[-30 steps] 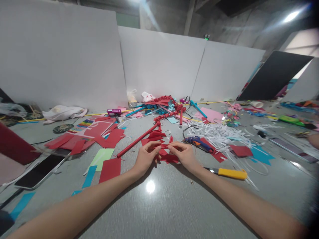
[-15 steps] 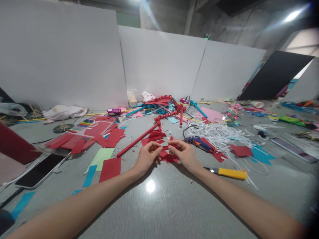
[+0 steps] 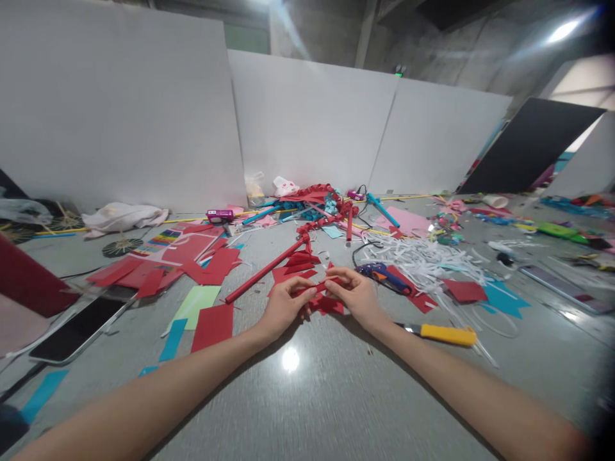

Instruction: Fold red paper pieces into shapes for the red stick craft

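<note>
Between my fingertips I hold a small strip of red paper at the middle of the table. My left hand pinches its left end, and my right hand pinches the right end. Fingers cover part of the strip, so its exact shape is unclear. Under and just beyond it lie loose red paper pieces. A red paper tube slants on the table to the left of my hands. To the right of my right hand rests a dark blue glue gun with an orange trigger.
A yellow-handled utility knife lies beside my right forearm. White paper shreds are heaped at right. Red sheets, a green sheet and a phone lie at left. White panels stand behind the table.
The red strip has tilted, its right end now higher than its left. My left fingers have shifted slightly down and right; my right hand has barely moved.
</note>
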The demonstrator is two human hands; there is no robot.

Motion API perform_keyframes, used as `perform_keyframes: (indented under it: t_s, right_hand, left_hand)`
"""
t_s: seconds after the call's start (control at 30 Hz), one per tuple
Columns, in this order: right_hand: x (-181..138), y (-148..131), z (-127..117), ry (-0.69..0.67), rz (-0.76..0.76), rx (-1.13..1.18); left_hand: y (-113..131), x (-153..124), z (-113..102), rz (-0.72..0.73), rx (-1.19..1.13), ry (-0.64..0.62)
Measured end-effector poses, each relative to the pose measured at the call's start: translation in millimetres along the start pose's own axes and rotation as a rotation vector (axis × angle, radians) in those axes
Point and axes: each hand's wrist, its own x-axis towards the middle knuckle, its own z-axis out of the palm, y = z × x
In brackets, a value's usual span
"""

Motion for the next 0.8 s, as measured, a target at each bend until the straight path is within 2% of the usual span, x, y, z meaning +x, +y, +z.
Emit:
perform_keyframes:
  t_s: [0.13, 0.37, 0.57, 0.8]
  right_hand:
    - [0.8, 1.0, -0.1, 0.029, -0.018, -0.031]
    - [-0.2, 0.9, 0.0, -0.030, -0.059, -0.031]
    - [2.8, 2.3, -2.1, -0.171, 0.036, 0.113]
    - [1.6, 1.8, -1.6, -0.135, 0.043, 0.050]
  left_hand:
    - [0.6, -0.5, -0.2, 0.009, 0.010, -0.026]
    - [0.4, -3.4, -0.5, 0.019, 0.130, -0.156]
    - [-1.7, -2.3, -1.3, 0.019, 0.120, -0.167]
    - [-2.1, -2.1, -1.1, -0.003, 0.109, -0.180]
